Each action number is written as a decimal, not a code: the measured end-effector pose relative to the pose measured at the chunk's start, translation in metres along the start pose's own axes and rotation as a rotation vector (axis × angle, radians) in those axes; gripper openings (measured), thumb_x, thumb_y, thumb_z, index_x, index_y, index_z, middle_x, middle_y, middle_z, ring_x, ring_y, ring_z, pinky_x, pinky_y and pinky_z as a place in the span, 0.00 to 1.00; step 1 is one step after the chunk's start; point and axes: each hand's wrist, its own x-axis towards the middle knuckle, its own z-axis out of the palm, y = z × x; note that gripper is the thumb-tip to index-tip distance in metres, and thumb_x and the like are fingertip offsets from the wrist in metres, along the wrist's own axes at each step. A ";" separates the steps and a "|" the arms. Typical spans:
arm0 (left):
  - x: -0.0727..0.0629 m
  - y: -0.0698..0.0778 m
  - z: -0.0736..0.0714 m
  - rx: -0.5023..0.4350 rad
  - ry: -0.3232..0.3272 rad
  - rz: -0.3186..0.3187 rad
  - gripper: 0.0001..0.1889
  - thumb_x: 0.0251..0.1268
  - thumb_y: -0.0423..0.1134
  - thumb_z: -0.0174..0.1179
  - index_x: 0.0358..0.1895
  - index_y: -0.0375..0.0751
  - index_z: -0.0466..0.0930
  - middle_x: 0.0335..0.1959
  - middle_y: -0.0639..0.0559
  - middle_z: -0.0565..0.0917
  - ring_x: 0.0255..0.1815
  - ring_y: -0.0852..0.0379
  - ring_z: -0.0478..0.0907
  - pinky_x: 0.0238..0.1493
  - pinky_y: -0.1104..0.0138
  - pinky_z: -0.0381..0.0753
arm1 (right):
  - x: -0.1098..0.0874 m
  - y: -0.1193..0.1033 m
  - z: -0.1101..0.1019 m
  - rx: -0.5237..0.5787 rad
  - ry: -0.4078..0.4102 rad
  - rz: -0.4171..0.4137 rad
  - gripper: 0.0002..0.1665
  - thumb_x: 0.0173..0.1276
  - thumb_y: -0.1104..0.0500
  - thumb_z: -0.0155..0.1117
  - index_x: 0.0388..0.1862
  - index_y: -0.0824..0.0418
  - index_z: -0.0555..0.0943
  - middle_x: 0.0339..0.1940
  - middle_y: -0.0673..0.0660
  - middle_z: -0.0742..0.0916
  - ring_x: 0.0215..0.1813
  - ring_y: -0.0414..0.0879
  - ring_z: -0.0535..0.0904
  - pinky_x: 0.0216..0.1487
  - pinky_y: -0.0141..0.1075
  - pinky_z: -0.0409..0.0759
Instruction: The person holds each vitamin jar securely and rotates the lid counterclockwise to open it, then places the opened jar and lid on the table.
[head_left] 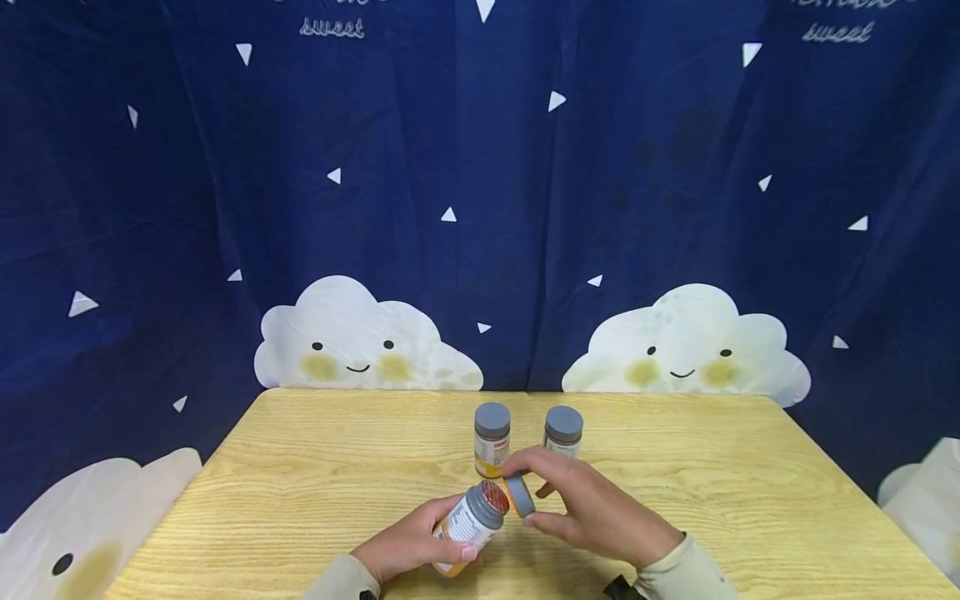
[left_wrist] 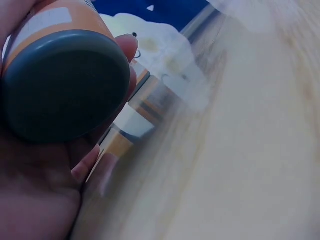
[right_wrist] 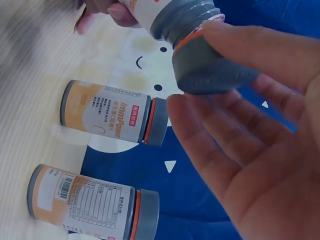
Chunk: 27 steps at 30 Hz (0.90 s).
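My left hand (head_left: 408, 540) grips a supplement bottle (head_left: 463, 527) with a white and orange label, tilted toward the right. Its grey threaded neck is bare, and a reddish patterned surface shows across the mouth. In the left wrist view the dark base (left_wrist: 65, 87) of this bottle faces the camera. My right hand (head_left: 603, 510) pinches a grey cap (head_left: 522, 495) with an orange rim between thumb and fingers. That cap is tipped on its side close beside the bottle's mouth; in the right wrist view, its rim (right_wrist: 190, 39) is right at the neck.
Two similar capped bottles stand upright on the wooden table (head_left: 337, 450) beyond the hands: one left (head_left: 492, 450), one right (head_left: 563, 427), the latter partly behind my right hand. A dark blue curtain (head_left: 495, 167) with clouds and triangles hangs behind the table's far edge.
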 end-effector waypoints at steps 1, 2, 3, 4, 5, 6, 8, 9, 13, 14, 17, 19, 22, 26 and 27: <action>0.000 0.000 0.000 -0.003 0.003 0.000 0.28 0.59 0.40 0.62 0.64 0.40 0.70 0.49 0.42 0.80 0.45 0.50 0.82 0.49 0.62 0.79 | 0.000 0.001 0.000 0.002 0.007 0.028 0.34 0.55 0.69 0.73 0.58 0.51 0.71 0.54 0.48 0.80 0.52 0.41 0.77 0.44 0.32 0.81; 0.000 -0.001 0.000 -0.009 0.007 0.002 0.28 0.59 0.40 0.63 0.64 0.40 0.70 0.49 0.42 0.80 0.45 0.50 0.82 0.49 0.62 0.79 | -0.001 0.001 0.000 -0.003 0.016 0.049 0.34 0.55 0.68 0.73 0.58 0.52 0.70 0.54 0.49 0.80 0.51 0.41 0.77 0.44 0.32 0.81; 0.000 -0.001 0.000 -0.016 0.010 0.006 0.28 0.59 0.39 0.63 0.64 0.40 0.69 0.49 0.41 0.80 0.45 0.50 0.81 0.50 0.62 0.79 | -0.001 0.002 0.001 -0.014 0.028 0.063 0.34 0.54 0.67 0.74 0.58 0.53 0.70 0.54 0.50 0.80 0.51 0.42 0.78 0.45 0.32 0.81; 0.001 -0.002 0.000 -0.018 0.015 0.010 0.28 0.59 0.39 0.63 0.64 0.40 0.69 0.49 0.41 0.80 0.45 0.50 0.81 0.50 0.62 0.79 | -0.002 0.003 0.002 -0.028 0.037 0.076 0.34 0.54 0.66 0.75 0.58 0.54 0.70 0.53 0.50 0.80 0.50 0.42 0.78 0.45 0.33 0.81; 0.001 -0.002 0.000 -0.020 0.019 0.013 0.29 0.59 0.39 0.63 0.65 0.40 0.69 0.49 0.41 0.80 0.45 0.51 0.81 0.50 0.62 0.78 | -0.002 0.004 0.002 -0.038 0.045 0.084 0.34 0.53 0.66 0.75 0.57 0.55 0.71 0.53 0.51 0.80 0.49 0.43 0.78 0.45 0.33 0.81; 0.001 -0.002 0.000 -0.017 0.021 0.018 0.29 0.59 0.39 0.63 0.65 0.40 0.69 0.49 0.40 0.80 0.45 0.51 0.81 0.50 0.63 0.78 | -0.002 0.005 0.003 -0.049 0.054 0.086 0.34 0.53 0.66 0.76 0.57 0.56 0.71 0.52 0.51 0.80 0.48 0.43 0.79 0.45 0.32 0.81; 0.002 -0.002 0.000 -0.006 0.026 0.024 0.29 0.59 0.39 0.63 0.65 0.41 0.69 0.49 0.40 0.80 0.45 0.53 0.80 0.50 0.63 0.78 | -0.003 0.007 0.003 -0.068 0.070 0.091 0.33 0.51 0.66 0.76 0.56 0.57 0.72 0.51 0.51 0.80 0.47 0.43 0.79 0.46 0.32 0.80; 0.002 -0.001 0.000 0.003 0.029 0.027 0.29 0.59 0.39 0.63 0.65 0.42 0.69 0.49 0.41 0.80 0.45 0.54 0.79 0.50 0.63 0.77 | -0.004 0.008 0.004 -0.068 0.076 0.101 0.33 0.51 0.66 0.76 0.55 0.57 0.72 0.51 0.51 0.79 0.47 0.43 0.78 0.45 0.33 0.81; 0.003 -0.001 0.001 0.029 0.040 0.031 0.28 0.59 0.41 0.63 0.64 0.43 0.71 0.49 0.45 0.80 0.46 0.55 0.77 0.51 0.63 0.76 | -0.008 0.011 0.005 -0.076 0.104 0.155 0.32 0.51 0.65 0.76 0.55 0.53 0.75 0.49 0.49 0.77 0.47 0.41 0.76 0.44 0.35 0.81; 0.003 -0.001 0.001 0.030 0.042 0.032 0.27 0.59 0.41 0.63 0.63 0.43 0.71 0.49 0.46 0.80 0.46 0.54 0.77 0.51 0.63 0.76 | -0.010 0.012 0.005 -0.087 0.111 0.170 0.32 0.51 0.64 0.76 0.55 0.53 0.75 0.48 0.49 0.77 0.47 0.40 0.76 0.43 0.35 0.81; 0.003 -0.001 0.001 0.039 0.055 0.032 0.27 0.59 0.41 0.63 0.63 0.43 0.71 0.49 0.48 0.80 0.47 0.54 0.77 0.51 0.63 0.76 | -0.018 0.017 0.007 -0.125 0.124 0.209 0.31 0.50 0.64 0.76 0.54 0.53 0.76 0.47 0.47 0.77 0.45 0.38 0.75 0.43 0.36 0.80; 0.003 -0.001 0.001 0.040 0.064 0.030 0.26 0.59 0.41 0.63 0.62 0.43 0.72 0.49 0.48 0.80 0.48 0.53 0.77 0.52 0.63 0.76 | -0.026 0.021 0.008 -0.142 0.125 0.225 0.31 0.48 0.64 0.75 0.52 0.54 0.76 0.46 0.46 0.78 0.45 0.37 0.75 0.43 0.36 0.80; 0.002 -0.002 0.001 0.033 0.074 0.025 0.26 0.59 0.41 0.64 0.62 0.42 0.72 0.48 0.48 0.80 0.48 0.53 0.77 0.52 0.63 0.76 | -0.037 0.027 0.009 -0.149 0.116 0.230 0.29 0.48 0.64 0.75 0.51 0.55 0.76 0.46 0.46 0.78 0.44 0.38 0.76 0.41 0.36 0.79; 0.000 -0.003 0.000 0.027 0.080 0.023 0.25 0.60 0.41 0.63 0.61 0.41 0.72 0.48 0.46 0.80 0.47 0.54 0.77 0.51 0.63 0.76 | -0.052 0.032 0.008 -0.122 0.065 0.273 0.27 0.51 0.62 0.74 0.50 0.55 0.75 0.45 0.45 0.78 0.42 0.37 0.75 0.38 0.34 0.78; 0.000 -0.003 -0.001 0.022 0.080 0.023 0.25 0.60 0.40 0.63 0.61 0.41 0.72 0.48 0.45 0.80 0.47 0.54 0.77 0.51 0.63 0.76 | -0.056 0.033 0.008 -0.116 0.049 0.288 0.26 0.52 0.62 0.74 0.49 0.54 0.75 0.44 0.45 0.78 0.42 0.37 0.75 0.39 0.34 0.77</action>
